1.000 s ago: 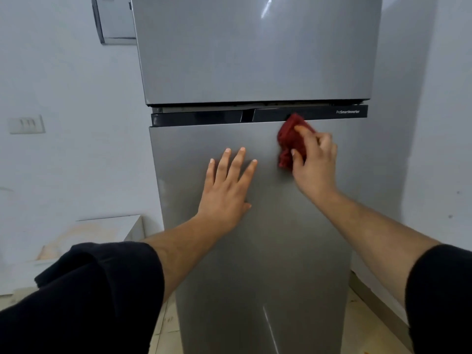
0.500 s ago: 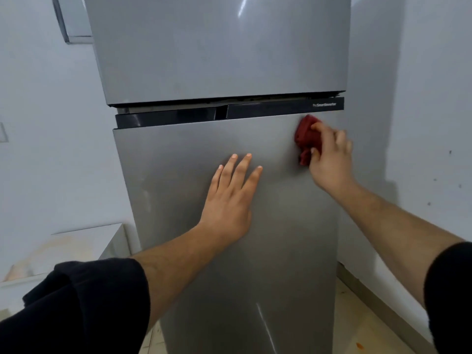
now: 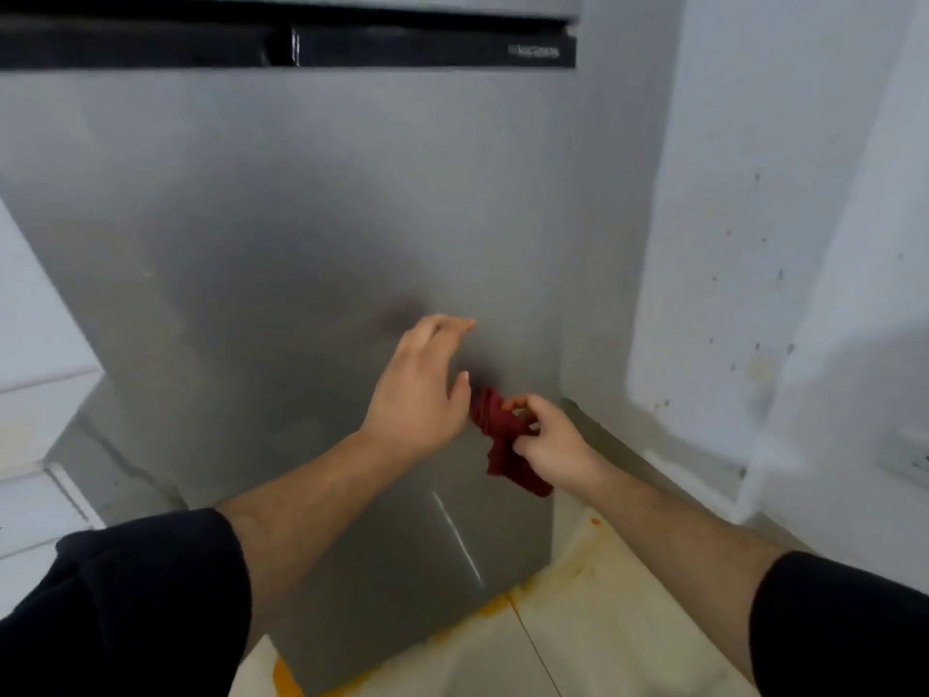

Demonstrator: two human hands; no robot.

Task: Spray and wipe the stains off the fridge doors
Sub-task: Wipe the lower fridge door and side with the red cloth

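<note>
The grey lower fridge door [image 3: 261, 233] fills most of the view, under a black handle strip [image 3: 151, 47]. My right hand [image 3: 550, 442] pinches a dark red cloth [image 3: 505, 445] low on the door near its right edge; the cloth hangs crumpled below the fingers. My left hand [image 3: 420, 389] hovers just left of the cloth, fingers loosely curved and apart, holding nothing, close to the door surface. No spray bottle is in view. The frame is motion-blurred.
A white wall [image 3: 784, 218] with small dark specks stands right of the fridge, with a skirting board [image 3: 618, 455] at its foot. The pale tiled floor [image 3: 578, 621] has orange-yellow stains beside the fridge base. A white cabinet [image 3: 35, 445] sits at the left.
The view has tipped downward. Both hands dropped from the top of the lower door to its lower right part; my left hand lifted its flat palm off the door.
</note>
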